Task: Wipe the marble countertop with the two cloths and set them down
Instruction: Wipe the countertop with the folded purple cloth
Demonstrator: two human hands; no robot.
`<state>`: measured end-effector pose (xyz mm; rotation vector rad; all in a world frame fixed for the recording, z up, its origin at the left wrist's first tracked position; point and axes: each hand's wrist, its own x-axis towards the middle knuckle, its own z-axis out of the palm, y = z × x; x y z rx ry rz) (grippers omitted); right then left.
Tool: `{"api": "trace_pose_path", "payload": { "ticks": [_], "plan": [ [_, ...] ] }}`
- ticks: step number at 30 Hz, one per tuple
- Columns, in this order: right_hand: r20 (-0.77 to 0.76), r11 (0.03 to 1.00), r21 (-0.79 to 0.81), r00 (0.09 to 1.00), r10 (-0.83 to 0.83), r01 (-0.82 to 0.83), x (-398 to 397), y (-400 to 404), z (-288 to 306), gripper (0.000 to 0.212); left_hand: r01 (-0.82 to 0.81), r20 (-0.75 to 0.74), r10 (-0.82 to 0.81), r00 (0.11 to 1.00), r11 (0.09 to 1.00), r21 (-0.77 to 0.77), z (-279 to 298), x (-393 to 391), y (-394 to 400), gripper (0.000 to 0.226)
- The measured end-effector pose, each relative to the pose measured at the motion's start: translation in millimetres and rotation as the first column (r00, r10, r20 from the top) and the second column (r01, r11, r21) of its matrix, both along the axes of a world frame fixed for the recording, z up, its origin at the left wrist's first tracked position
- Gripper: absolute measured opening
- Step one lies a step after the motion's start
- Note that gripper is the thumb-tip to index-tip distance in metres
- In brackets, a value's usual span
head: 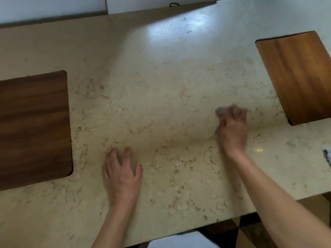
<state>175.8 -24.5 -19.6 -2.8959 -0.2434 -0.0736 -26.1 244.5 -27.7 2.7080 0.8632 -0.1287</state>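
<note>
- Far left, a dark wooden board (34,127) sits flush in a cutout of the marble countertop (161,77); nothing lies on it.
- The left hand (121,174) lies near the front edge, left of centre, fingers spread wide and flat on the stone. It grips nothing, and no cloth shows under it.
- The middle of the counter is bare, with a bright sheen toward the far side.
- The right hand (232,129) is right of centre, blurred, fingers curled down over a small greyish cloth (219,111) pressed to the marble; only an edge peeks out at the fingertips.
- Farther right, a lighter wooden board (297,76) fills a second cutout.
- At the right edge, a scrap of striped fabric (327,155) rests on the counter; whether it is the second cloth I cannot tell.
- Judged from this, wiping looks under way with one cloth only. Setting both cloths down is not yet done.
</note>
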Motion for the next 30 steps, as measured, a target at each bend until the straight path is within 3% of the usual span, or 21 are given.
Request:
{"api": "trace_pose_path", "payload": {
  "ticks": [3, 6, 8, 11, 14, 15, 17, 20, 23, 26, 30],
  "plan": [
    [0.048, 0.998, 0.017, 0.997, -0.064, 0.063, 72.5, 40.4, 2.3, 0.031, 0.002, 0.008, -0.002, 1.0, 1.0, 0.023, -5.0, -1.9, 1.3, 0.055],
    [0.022, 0.992, 0.018, 0.992, 0.126, -0.126, 73.2, 122.5, -1.9, 0.034, -0.004, 0.006, 0.004, 1.0, 1.0, -0.018, -1.3, 0.4, 1.5, 0.056],
    [0.022, 0.932, 0.075, 0.935, 0.355, -0.356, 30.3, 165.9, -4.0, 0.036, -0.042, 0.056, 0.047, 0.997, 0.996, -0.082, 2.6, 1.7, 2.4, 0.051],
    [0.001, 0.762, 0.18, 0.775, 0.632, -0.622, -71.1, 182.2, -7.5, 0.038, -0.189, 0.22, 0.259, 0.941, 0.936, -0.297, 10.5, 3.3, 6.7, 0.048],
    [-0.008, 0.628, 0.245, 0.647, 0.763, -0.738, -149.9, 133.0, -16.1, 0.037, -0.119, 0.241, 0.18, 0.954, 0.961, -0.248, 15.7, 3.8, 5.7, 0.051],
    [-0.008, 0.637, 0.238, 0.654, 0.756, -0.733, -157.3, 105.6, -17.8, 0.038, -0.065, 0.196, 0.101, 0.975, 0.981, -0.182, 15.0, 3.0, 4.2, 0.051],
    [0.012, 0.76, 0.18, 0.774, 0.633, -0.624, -147.1, 45.2, -16.5, 0.036, 0.018, 0.068, -0.011, 0.998, 0.996, -0.09, 10.3, -0.2, -0.7, 0.053],
    [-0.04, 0.988, 0.056, 0.989, 0.144, -0.142, -96.9, -35.8, -8.5, 0.043, 0.067, -0.032, -0.068, 0.997, 0.997, -0.045, 2.8, -4.8, -5.0, 0.061],
    [-0.1, 0.972, -0.089, 0.969, -0.224, 0.216, -60.3, -55.7, -5.9, 0.047, 0.076, -0.038, -0.078, 0.996, 0.996, -0.036, 1.1, -4.7, -5.0, 0.062],
    [-0.124, 0.986, -0.061, 0.979, -0.164, 0.158, -88.6, -8.4, -11.0, 0.057, 0.075, -0.051, -0.077, 0.996, 0.996, -0.042, 2.8, -4.5, -4.7, 0.062],
    [-0.096, 0.965, 0.148, 0.968, 0.234, -0.218, -187.9, 59.0, -2.3, 0.067, 0.078, -0.067, -0.081, 0.994, 0.996, -0.037, 8.6, -2.7, -5.7, 0.062]
  ]
}}
